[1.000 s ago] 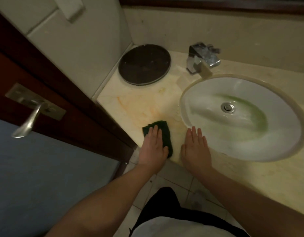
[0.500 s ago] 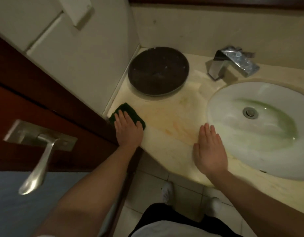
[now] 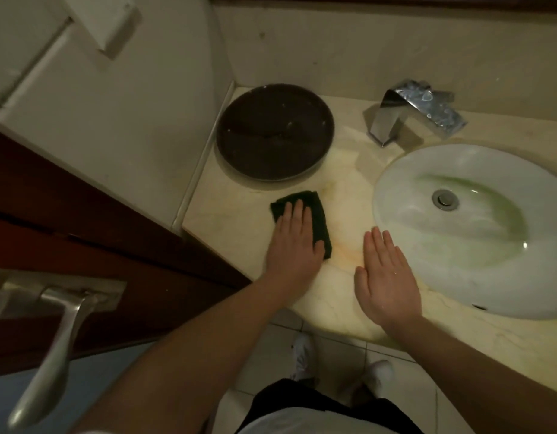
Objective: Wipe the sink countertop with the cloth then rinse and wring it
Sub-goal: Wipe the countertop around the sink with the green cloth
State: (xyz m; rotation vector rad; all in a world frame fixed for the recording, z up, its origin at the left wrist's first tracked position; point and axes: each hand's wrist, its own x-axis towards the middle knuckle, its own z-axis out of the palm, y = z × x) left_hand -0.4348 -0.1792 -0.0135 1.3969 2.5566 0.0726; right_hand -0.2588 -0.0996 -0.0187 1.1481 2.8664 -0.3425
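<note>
A dark green cloth (image 3: 317, 208) lies flat on the cream marble countertop (image 3: 236, 214), just in front of a round dark tray. My left hand (image 3: 294, 242) presses down on the cloth with fingers flat, covering its near half. My right hand (image 3: 385, 277) rests flat and empty on the countertop, fingers together, beside the left rim of the white oval sink (image 3: 477, 233). An orange stain marks the marble between my two hands. The chrome faucet (image 3: 411, 111) stands behind the sink.
The round dark tray (image 3: 274, 133) sits in the back left corner against the wall. A wooden door with a metal lever handle (image 3: 48, 349) is at my left. Tiled floor and my shoes show below the counter's front edge.
My left hand slid the cloth from the counter's left edge rightward to the middle, in front of the tray. My right hand stayed flat beside the sink.
</note>
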